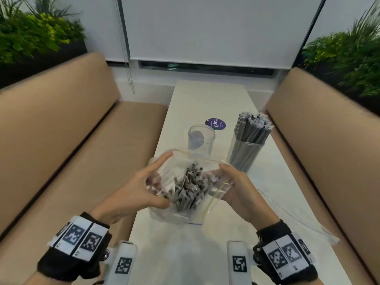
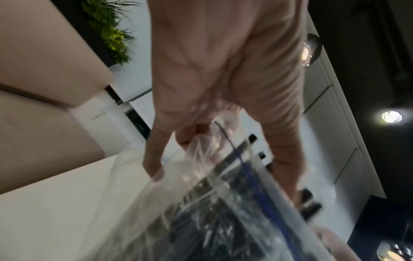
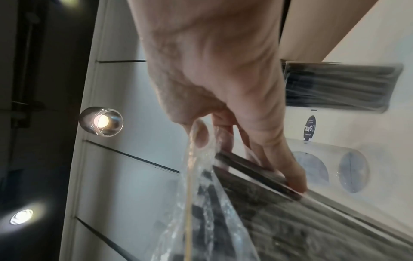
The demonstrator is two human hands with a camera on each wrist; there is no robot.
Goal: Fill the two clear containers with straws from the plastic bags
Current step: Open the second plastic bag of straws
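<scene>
Here, a limp, slippery plastic bag [image 1: 185,194] of dark wrapped straws [image 1: 190,187], raised just above the table [image 1: 205,99], mouth spread wide. Left hand [image 1: 141,188] and right hand [image 1: 236,186] apart, each pinching one side of the rim. Light load, probably; film likely to sag and slide. Best gripped at the stiffer zip edge. Empty clear container [image 1: 200,140] just beyond; filled container [image 1: 245,155] beside it.

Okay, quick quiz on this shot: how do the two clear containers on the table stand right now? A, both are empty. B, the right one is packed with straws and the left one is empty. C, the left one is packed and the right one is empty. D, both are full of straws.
B: the right container is crammed with wrapped straws, while the left container holds nothing.
</scene>
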